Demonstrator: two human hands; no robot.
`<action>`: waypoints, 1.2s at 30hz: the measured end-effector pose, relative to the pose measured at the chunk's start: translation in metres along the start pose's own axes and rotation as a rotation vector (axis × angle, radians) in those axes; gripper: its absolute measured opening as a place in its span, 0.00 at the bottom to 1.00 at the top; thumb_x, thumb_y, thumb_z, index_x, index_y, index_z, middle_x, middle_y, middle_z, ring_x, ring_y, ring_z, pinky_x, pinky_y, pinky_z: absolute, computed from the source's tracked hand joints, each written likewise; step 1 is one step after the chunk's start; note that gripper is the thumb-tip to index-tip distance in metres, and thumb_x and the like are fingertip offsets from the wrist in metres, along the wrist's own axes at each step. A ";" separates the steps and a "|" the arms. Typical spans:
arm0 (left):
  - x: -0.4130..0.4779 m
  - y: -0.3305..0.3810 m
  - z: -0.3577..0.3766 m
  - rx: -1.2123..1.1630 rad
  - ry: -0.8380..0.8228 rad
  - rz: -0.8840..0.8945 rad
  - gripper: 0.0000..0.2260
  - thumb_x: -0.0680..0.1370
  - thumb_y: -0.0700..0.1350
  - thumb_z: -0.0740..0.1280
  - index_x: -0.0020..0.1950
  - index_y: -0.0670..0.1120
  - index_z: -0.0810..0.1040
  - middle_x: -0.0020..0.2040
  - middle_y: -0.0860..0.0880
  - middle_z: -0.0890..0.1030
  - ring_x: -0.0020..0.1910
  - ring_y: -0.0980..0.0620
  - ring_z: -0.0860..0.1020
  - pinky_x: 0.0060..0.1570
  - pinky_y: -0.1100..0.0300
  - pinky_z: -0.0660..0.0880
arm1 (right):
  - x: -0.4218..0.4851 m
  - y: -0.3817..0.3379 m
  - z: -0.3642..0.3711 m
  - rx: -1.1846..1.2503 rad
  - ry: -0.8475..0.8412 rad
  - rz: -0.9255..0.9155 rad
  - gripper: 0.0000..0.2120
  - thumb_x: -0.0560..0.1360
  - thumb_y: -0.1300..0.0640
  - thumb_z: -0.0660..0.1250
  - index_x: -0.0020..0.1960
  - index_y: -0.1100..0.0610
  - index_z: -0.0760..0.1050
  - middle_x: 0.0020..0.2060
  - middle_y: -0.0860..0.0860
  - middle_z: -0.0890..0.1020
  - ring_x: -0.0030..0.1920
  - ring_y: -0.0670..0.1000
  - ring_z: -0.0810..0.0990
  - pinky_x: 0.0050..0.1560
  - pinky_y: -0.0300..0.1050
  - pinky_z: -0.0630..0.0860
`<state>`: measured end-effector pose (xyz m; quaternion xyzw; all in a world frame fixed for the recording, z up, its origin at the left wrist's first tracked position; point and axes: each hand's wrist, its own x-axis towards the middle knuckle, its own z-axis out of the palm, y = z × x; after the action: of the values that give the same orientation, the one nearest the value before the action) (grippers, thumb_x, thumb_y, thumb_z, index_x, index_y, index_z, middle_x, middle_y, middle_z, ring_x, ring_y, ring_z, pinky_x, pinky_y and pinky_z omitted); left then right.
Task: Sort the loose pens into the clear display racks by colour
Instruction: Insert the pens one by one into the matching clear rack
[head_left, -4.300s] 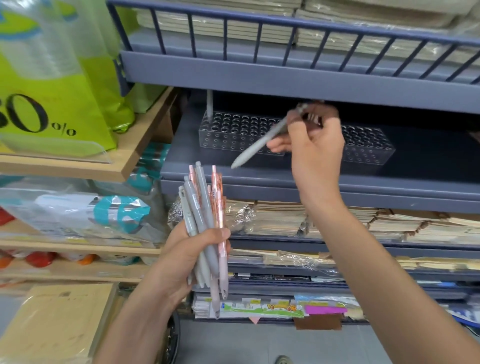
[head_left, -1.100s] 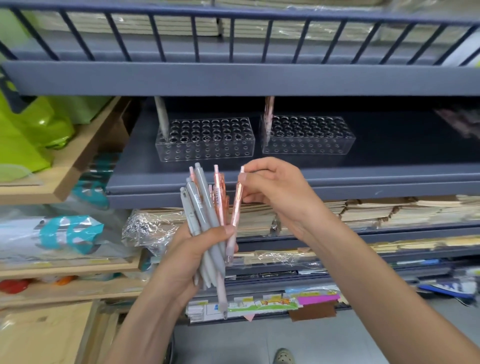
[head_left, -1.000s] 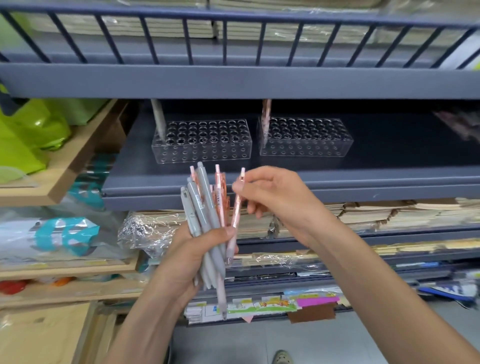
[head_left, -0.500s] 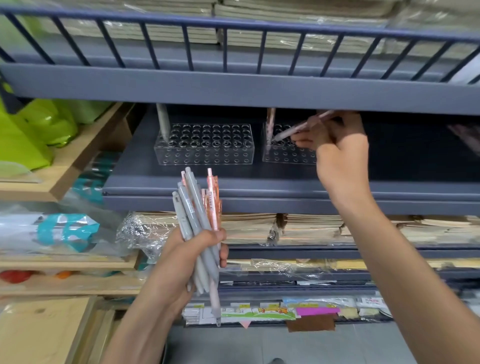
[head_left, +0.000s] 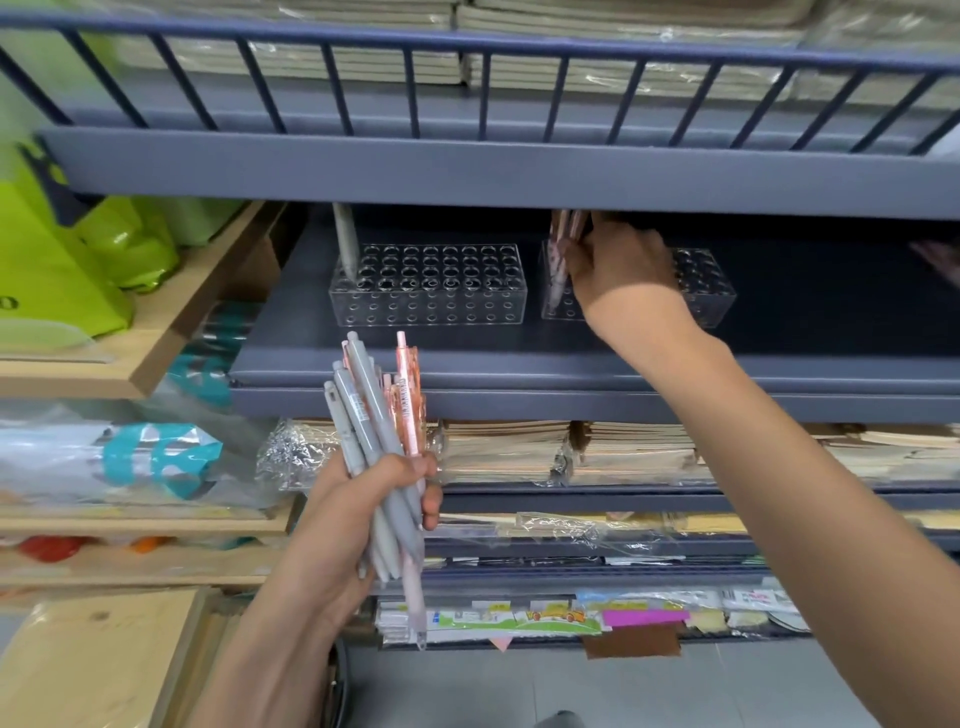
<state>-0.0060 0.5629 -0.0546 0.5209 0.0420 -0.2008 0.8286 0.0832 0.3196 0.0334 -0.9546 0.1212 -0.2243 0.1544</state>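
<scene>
1. Now our right hand (head_left: 618, 270) is up at the right rack (head_left: 709, 293), centre-right of the frame; a second ago it was drawing a pink pen out of the bundle.
2. That pink pen (head_left: 573, 228) stands close to upright at the rack's left end, just beside its pink neighbour (head_left: 557, 275). Our fingers look curled on it, pinching, so we judge it not yet released.
3. Our left hand (head_left: 363, 525), lower centre, grips the bundle of pens (head_left: 384, 415), grey and pink mixed.
4. One grey pen (head_left: 345, 244) stands in the left rack (head_left: 428, 286).
5. So pink goes right and grey left; most of the pens remain unsorted.
</scene>
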 end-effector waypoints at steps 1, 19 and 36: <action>-0.001 0.001 -0.001 0.000 -0.003 0.003 0.18 0.64 0.37 0.72 0.50 0.39 0.72 0.36 0.43 0.79 0.28 0.48 0.76 0.27 0.58 0.76 | 0.001 0.000 0.000 -0.020 -0.004 0.000 0.16 0.83 0.51 0.57 0.53 0.63 0.75 0.50 0.64 0.81 0.42 0.59 0.71 0.43 0.45 0.62; -0.012 0.015 -0.026 -0.003 -0.068 -0.029 0.19 0.64 0.37 0.72 0.53 0.39 0.71 0.37 0.43 0.79 0.29 0.49 0.76 0.26 0.59 0.76 | 0.002 0.004 0.006 0.097 -0.022 0.061 0.15 0.81 0.53 0.60 0.66 0.56 0.71 0.50 0.57 0.83 0.53 0.62 0.73 0.47 0.46 0.64; -0.016 0.009 -0.020 0.084 -0.163 -0.087 0.18 0.64 0.36 0.73 0.51 0.37 0.74 0.36 0.41 0.79 0.28 0.47 0.77 0.25 0.58 0.76 | -0.093 -0.035 -0.006 0.829 -0.423 0.078 0.10 0.75 0.49 0.70 0.43 0.55 0.82 0.35 0.53 0.85 0.30 0.49 0.81 0.30 0.41 0.76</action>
<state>-0.0145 0.5887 -0.0518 0.5347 -0.0111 -0.2799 0.7973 0.0053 0.3785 0.0141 -0.8318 0.0232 -0.0484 0.5524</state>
